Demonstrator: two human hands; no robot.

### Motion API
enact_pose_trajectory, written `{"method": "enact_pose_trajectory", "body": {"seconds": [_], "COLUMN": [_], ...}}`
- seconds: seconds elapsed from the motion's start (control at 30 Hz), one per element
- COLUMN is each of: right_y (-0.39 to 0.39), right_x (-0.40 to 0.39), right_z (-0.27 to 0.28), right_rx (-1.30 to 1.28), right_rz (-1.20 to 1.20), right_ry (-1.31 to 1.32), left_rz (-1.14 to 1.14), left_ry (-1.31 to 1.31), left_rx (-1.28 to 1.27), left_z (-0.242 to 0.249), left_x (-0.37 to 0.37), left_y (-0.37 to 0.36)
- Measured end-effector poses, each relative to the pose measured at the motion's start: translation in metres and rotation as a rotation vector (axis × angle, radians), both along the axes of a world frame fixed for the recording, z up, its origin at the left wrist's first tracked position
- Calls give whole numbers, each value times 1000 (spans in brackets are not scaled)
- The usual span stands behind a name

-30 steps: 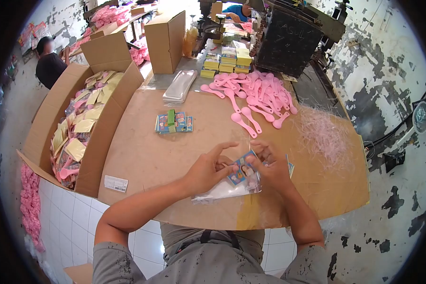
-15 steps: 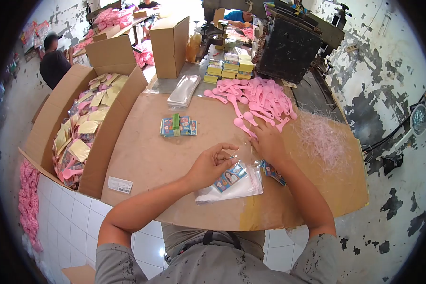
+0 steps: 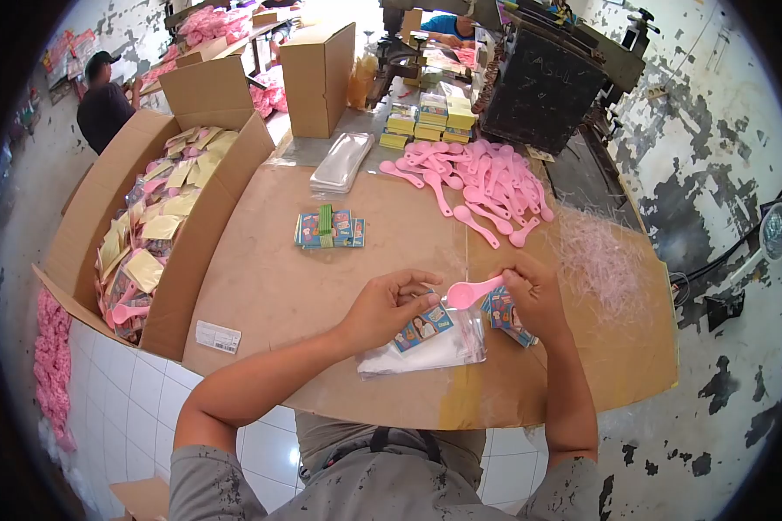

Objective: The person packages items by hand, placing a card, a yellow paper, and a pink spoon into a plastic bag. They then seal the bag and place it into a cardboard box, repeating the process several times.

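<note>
A pink spoon point(image 3: 465, 294) is held by its handle in my right hand point(image 3: 534, 295), bowl pointing left. My left hand point(image 3: 400, 304) has thumb and fingers pressed on a blue printed card point(image 3: 426, 326), which lies over a stack of clear plastic bags point(image 3: 421, 357). More blue cards point(image 3: 505, 317) lie beneath my right hand. Beyond my hands spreads a pile of pink spoons point(image 3: 487, 178). A bundle of cards with a green band point(image 3: 325, 227) rests on the cardboard-covered table point(image 3: 261, 286).
An open carton point(image 3: 195, 195) of filled packets stands at the left. Clear bags point(image 3: 341, 165), yellow card stacks point(image 3: 430, 117), a closed carton point(image 3: 314, 82) and a black machine point(image 3: 541, 82) are at the back. Clear shreds point(image 3: 604, 260) lie right. Two people work farther off.
My right hand has come back from the spoon pile toward my left hand, with a pink spoon now in its fingers. My left hand has stayed nearly in place at the card.
</note>
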State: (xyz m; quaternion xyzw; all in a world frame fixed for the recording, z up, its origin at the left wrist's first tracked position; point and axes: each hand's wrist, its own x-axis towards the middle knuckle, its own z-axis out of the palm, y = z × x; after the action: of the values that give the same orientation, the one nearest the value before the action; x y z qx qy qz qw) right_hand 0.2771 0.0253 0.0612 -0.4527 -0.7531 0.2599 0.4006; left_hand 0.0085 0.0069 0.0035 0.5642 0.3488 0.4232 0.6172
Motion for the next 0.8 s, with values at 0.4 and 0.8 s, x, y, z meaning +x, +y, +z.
{"method": "enact_pose_trajectory", "body": {"seconds": [0.4, 0.8], "right_y": [-9, -25], "right_x": [-13, -45], "right_z": [-14, -16], "right_rx": [-51, -239], "right_rz": [-23, 502], "right_ry": [116, 402], "left_rz": [-56, -205], "left_ry": [11, -114], "left_rx": [-5, -55], "left_z": [-2, 3], "left_x": [5, 6], "left_y": [-5, -9]}}
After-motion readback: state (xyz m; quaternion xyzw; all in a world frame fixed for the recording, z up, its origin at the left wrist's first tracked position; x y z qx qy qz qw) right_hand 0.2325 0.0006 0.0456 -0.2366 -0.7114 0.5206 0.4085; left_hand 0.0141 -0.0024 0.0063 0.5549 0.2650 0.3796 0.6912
